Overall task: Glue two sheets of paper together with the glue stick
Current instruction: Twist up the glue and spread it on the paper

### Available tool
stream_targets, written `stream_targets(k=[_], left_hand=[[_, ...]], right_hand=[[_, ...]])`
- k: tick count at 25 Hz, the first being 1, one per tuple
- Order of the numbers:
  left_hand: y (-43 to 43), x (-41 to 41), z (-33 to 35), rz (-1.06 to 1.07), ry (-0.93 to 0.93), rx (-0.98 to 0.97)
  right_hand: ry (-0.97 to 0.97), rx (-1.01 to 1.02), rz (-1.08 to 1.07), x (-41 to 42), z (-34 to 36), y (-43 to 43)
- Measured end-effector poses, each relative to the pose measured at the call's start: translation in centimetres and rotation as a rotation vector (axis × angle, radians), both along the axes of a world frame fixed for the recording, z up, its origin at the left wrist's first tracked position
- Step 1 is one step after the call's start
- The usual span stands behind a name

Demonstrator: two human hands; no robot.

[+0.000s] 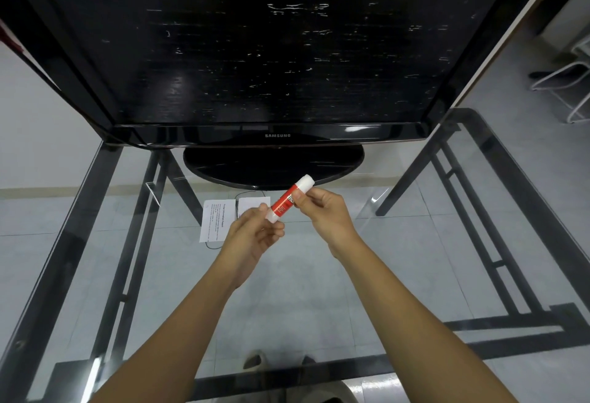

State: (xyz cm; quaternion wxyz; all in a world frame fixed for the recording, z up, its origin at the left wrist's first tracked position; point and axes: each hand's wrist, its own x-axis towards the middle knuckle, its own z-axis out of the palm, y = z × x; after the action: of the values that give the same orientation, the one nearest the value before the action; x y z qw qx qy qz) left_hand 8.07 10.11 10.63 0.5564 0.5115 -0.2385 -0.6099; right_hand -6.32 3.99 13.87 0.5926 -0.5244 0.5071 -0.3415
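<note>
A red and white glue stick [285,203] hangs tilted above the glass table, held at both ends. My left hand [255,236] pinches its lower white end. My right hand [322,211] grips its upper part just below the white cap. Under the hands, two sheets lie flat on the glass: a printed paper sheet [213,221] on the left and a smaller blank paper sheet [252,204] to its right, partly hidden by my left hand.
A large black Samsung monitor [255,51] on an oval stand [271,166] fills the far half of the glass table [415,243]. A thin black cable [238,201] runs near the sheets. White chair frames [568,83] stand at the far right on the floor.
</note>
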Motion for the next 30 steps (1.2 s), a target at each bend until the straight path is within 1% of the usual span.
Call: stream_targets(k=[1,2,5,6,7,10,11,14,18,20,22,24,25,28,30], left_hand=[[0.0,0.1,0.0,0.010,0.009,-0.011],[0.1,0.0,0.0,0.020,-0.035,-0.033],[0.1,-0.4,-0.1,0.037,-0.249,-0.084],[0.1,-0.5,-0.1,0.040,-0.278,-0.087],[0.1,-0.5,-0.2,0.041,-0.267,-0.083],[0.1,-0.2,0.0,0.025,-0.065,-0.027],[0.1,-0.1,0.0,0.016,-0.056,-0.035],[0.3,0.1,0.0,0.017,-0.144,-0.100],[0.3,0.2,-0.2,-0.002,-0.151,-0.107],[0.0,0.2,-0.2,-0.002,-0.189,-0.116],[-0.1,0.6,-0.2,0.045,-0.193,-0.121],[-0.1,1.4,-0.3,0.113,-0.165,-0.105],[-0.1,2.0,-0.4,0.142,-0.159,-0.097],[0.1,3.7,-0.5,0.185,-0.156,-0.089],[0.2,4.7,-0.5,0.209,-0.157,-0.080]], right_hand=[[0.005,-0.002,0.001,0.0,0.0,0.0],[0.011,-0.001,0.003,0.0,0.0,0.0],[0.016,0.006,0.006,0.1,-0.2,0.0],[0.014,0.005,0.003,0.0,-0.2,0.1],[0.009,0.000,0.002,-0.1,-0.2,0.0],[0.006,-0.007,0.007,-0.2,-0.1,0.0],[0.012,-0.008,0.009,-0.2,-0.2,0.0],[0.032,-0.020,0.019,0.0,-0.2,0.0],[0.002,-0.027,0.023,0.2,-0.2,-0.3],[0.008,-0.017,0.066,0.4,-0.2,-0.4],[0.032,-0.006,0.154,0.6,-0.4,-0.6],[0.066,0.025,0.211,0.8,-1.2,-1.1],[0.100,0.041,0.184,0.9,-1.9,-1.3],[0.257,0.044,0.001,1.6,-5.1,-1.9],[0.401,0.000,-0.008,2.6,-7.4,-1.9]])
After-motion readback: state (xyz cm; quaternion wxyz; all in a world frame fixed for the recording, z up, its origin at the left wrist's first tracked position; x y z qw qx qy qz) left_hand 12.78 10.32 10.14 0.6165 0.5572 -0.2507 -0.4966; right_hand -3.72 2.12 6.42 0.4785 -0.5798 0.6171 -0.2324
